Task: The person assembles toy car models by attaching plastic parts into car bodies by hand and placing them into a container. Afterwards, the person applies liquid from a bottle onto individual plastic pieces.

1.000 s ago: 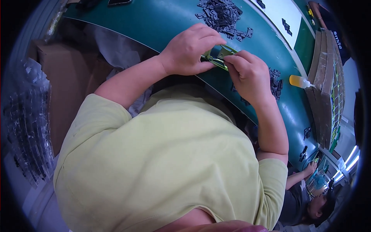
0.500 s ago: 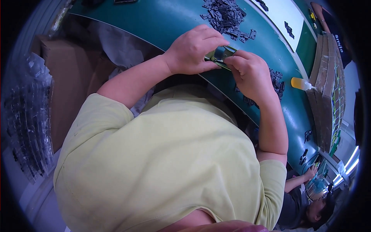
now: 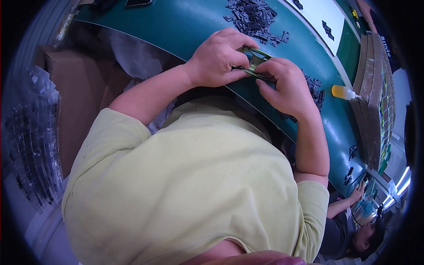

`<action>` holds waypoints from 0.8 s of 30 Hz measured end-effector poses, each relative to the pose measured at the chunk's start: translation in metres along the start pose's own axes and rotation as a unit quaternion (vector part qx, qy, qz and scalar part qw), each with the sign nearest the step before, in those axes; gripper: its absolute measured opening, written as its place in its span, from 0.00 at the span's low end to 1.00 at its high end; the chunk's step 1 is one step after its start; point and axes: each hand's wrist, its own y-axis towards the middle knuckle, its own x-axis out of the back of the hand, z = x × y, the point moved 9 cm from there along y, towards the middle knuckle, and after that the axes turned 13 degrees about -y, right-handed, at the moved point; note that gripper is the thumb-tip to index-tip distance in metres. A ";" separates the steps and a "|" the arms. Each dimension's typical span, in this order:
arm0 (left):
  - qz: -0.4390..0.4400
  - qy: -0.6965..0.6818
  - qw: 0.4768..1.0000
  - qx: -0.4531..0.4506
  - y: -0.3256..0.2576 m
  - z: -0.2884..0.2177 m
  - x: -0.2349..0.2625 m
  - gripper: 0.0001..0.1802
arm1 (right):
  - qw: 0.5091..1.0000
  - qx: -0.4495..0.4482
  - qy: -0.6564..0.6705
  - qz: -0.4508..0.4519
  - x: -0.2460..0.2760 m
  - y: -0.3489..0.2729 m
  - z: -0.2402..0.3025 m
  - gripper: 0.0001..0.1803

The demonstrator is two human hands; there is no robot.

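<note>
Between my two hands is a shiny yellow-green, open frame-like part (image 3: 255,61), held just over the table's near edge. My left hand (image 3: 216,57) is closed on its left end, fingers at the far side and thumb at the near side. On the right end, my right hand (image 3: 285,86) grips with bent fingers, its thumb lower down and apart from the index finger. A dark strip shows along the part's near edge, partly covered by fingers; I cannot make out what it is. Beyond my hands lies a heap of small black plates (image 3: 251,20).
Another group of black plates (image 3: 315,88) lies right of my right hand on the green table (image 3: 176,31). A yellow-filled bottle (image 3: 342,92) lies near stacked cardboard (image 3: 371,97). A cardboard box (image 3: 77,97) stands at left. Another person's hand (image 3: 357,193) is at lower right.
The green part has tilted, and its dark near edge shows more. My right thumb has moved away from the part. My left hand keeps its hold.
</note>
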 end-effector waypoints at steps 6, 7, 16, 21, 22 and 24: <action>0.014 0.005 1.000 0.019 0.003 -0.008 -0.005 0.06 | 0.989 0.072 -0.121 -0.046 -0.011 -0.004 0.008 0.06; 0.032 0.036 0.999 0.023 0.005 -0.012 -0.008 0.06 | 0.988 0.078 -0.121 -0.054 -0.011 -0.005 0.009 0.07; 0.075 0.034 0.994 0.076 0.008 -0.008 -0.015 0.05 | 0.994 0.094 -0.055 -0.023 -0.011 -0.002 0.009 0.08; 0.102 0.022 0.986 0.132 0.010 -0.003 -0.018 0.05 | 0.994 0.082 -0.059 -0.052 -0.003 -0.008 0.006 0.08; 0.100 0.045 0.986 0.125 0.013 -0.004 -0.020 0.05 | 0.994 0.078 -0.059 -0.055 -0.004 -0.010 0.004 0.08; 0.099 0.068 0.986 0.115 0.019 -0.007 -0.021 0.06 | 0.993 0.071 -0.072 -0.067 0.004 -0.012 0.003 0.08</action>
